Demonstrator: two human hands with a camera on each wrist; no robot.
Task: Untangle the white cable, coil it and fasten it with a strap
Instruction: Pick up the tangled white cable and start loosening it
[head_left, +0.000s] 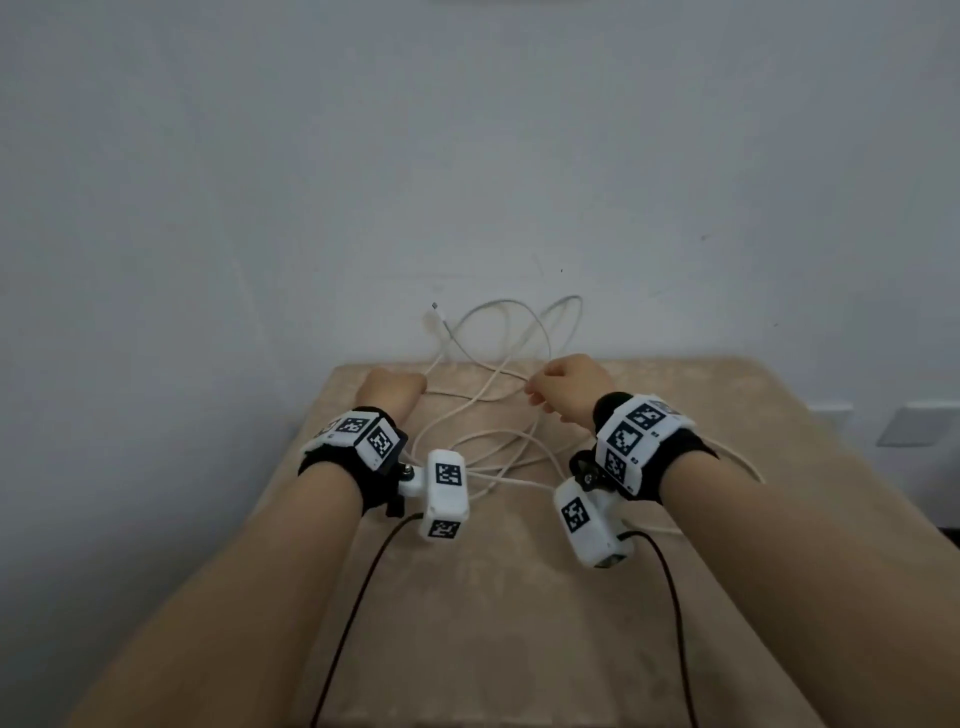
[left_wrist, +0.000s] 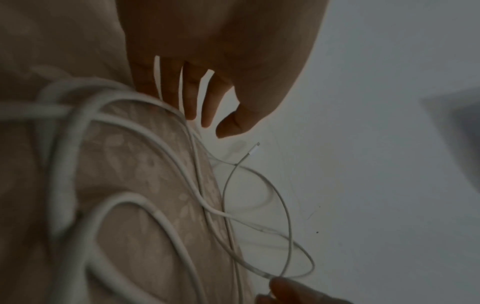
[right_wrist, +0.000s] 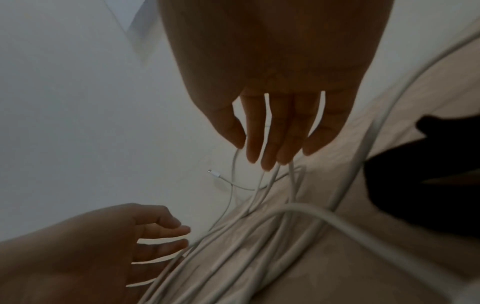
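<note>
On a beige cloth-covered table (head_left: 519, 597), tangled loops of white cable (head_left: 498, 410) are pinched by the right hand (head_left: 563, 387), beside the left hand's (head_left: 392, 389) loosely spread fingers (left_wrist: 189, 98).

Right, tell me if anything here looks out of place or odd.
The white cable is a loose tangle of crossing loops, and some of them, with the connector end, hang past the far edge of the beige-covered table against the wall. I see no damage, and no strap in view.
</note>
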